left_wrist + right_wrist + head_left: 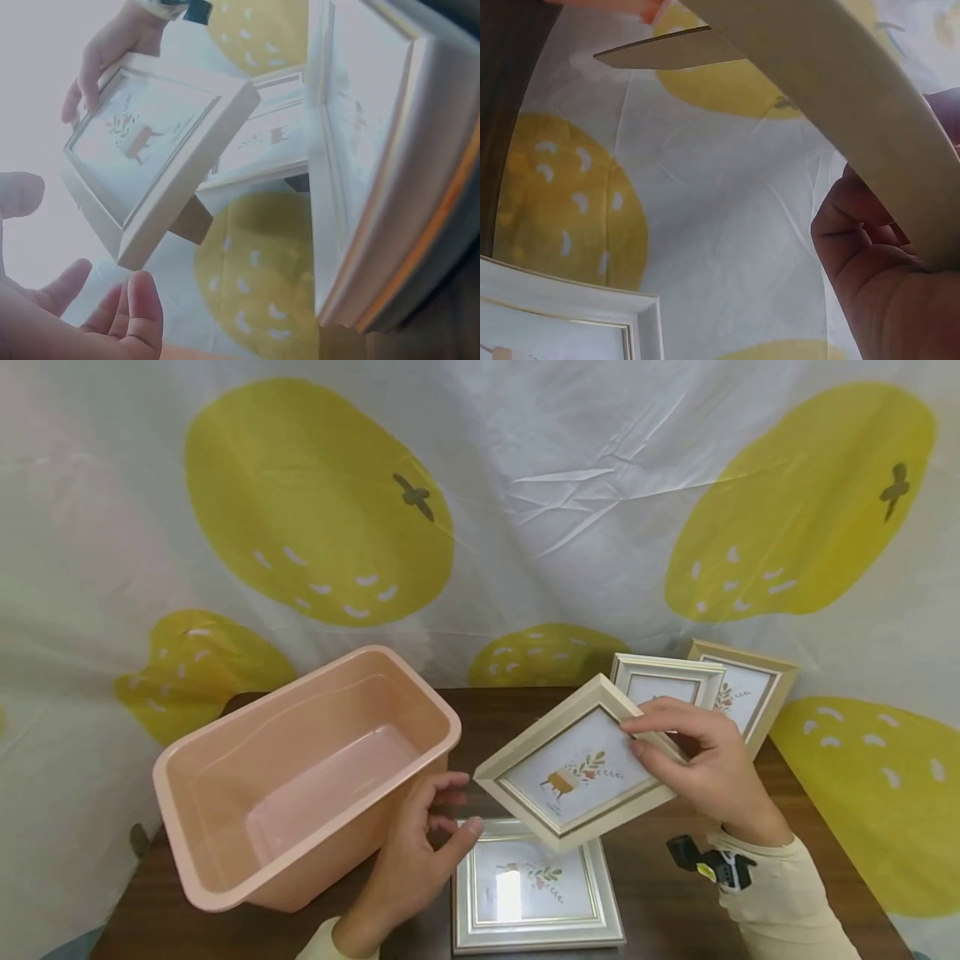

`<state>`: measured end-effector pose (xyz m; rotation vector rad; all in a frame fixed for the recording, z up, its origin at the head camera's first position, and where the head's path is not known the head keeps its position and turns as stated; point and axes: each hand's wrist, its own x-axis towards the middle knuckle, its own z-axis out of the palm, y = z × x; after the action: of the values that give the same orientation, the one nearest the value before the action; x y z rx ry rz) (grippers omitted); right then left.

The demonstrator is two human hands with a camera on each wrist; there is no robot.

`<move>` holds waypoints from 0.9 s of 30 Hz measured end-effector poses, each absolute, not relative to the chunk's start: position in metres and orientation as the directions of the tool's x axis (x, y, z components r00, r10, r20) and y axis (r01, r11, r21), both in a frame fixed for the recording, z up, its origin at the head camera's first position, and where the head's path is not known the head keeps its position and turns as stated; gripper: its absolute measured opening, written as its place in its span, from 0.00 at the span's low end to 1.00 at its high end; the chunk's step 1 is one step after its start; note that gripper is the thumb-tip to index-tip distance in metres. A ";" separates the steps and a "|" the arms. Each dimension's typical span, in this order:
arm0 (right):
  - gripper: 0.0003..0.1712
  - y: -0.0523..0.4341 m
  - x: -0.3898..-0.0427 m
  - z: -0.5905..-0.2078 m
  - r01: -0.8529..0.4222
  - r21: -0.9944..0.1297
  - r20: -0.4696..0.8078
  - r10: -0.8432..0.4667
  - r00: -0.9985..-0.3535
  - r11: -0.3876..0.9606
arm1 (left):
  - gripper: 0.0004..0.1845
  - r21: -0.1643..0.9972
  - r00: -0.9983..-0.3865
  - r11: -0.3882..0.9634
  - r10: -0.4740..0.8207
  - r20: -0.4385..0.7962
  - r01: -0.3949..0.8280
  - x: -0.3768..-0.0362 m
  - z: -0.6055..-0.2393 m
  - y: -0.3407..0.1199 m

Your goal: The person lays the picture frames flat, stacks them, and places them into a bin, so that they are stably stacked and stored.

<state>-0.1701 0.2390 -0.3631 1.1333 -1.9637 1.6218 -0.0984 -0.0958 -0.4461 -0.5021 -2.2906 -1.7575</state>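
My right hand (637,735) grips a cream picture frame (577,768) by its right edge and holds it tilted above the table; its print shows a small plant. The left wrist view shows this frame (150,150) from below with the right hand's fingers (86,75) on its far edge. In the right wrist view only the frame's cream rim (840,82) and my palm (877,285) show. My left hand (450,806) rests against the near end of a pink plastic tub (225,752), fingers relaxed and holding nothing (112,300). The tub has nothing in it.
A silver-white frame (525,885) lies flat at the table's front edge, below the held one. Two more frames, a white one (663,681) and a tan one (750,689), lean against the lemon-print cloth (315,502) at the back right. The dark wooden table (652,902) is small.
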 end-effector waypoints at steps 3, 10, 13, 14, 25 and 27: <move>0.26 0.238 -0.167 -0.369 -0.766 -0.643 0.717 -0.359 -0.597 -0.009 | 0.25 0.879 -0.908 0.234 0.145 0.392 0.416 -0.103 -0.442 -0.094; 0.18 0.236 -0.152 -0.383 -0.771 -0.632 0.722 -0.419 -0.550 -0.077 | 0.28 0.860 -0.872 0.213 0.279 0.402 0.464 -0.108 -0.442 -0.089; 0.21 0.234 -0.145 -0.390 -0.767 -0.633 0.726 -0.424 -0.541 -0.106 | 0.30 0.854 -0.839 0.163 0.347 0.420 0.495 -0.110 -0.445 -0.088; 0.23 0.233 -0.143 -0.392 -0.765 -0.634 0.728 -0.423 -0.540 -0.116 | 0.30 0.851 -0.827 0.144 0.364 0.428 0.504 -0.110 -0.446 -0.087; 0.15 0.226 -0.134 -0.404 -0.761 -0.631 0.741 -0.409 -0.532 -0.153 | 0.26 0.823 -0.795 0.157 0.406 0.450 0.546 -0.109 -0.455 -0.089; 0.18 0.227 -0.134 -0.406 -0.760 -0.631 0.745 -0.396 -0.536 -0.159 | 0.24 0.819 -0.798 0.168 0.396 0.454 0.549 -0.108 -0.456 -0.090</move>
<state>-0.1340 0.2268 -0.4058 1.3165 -1.8134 1.7479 -0.1080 -0.0895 -0.4556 -0.9356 -2.2938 -1.7041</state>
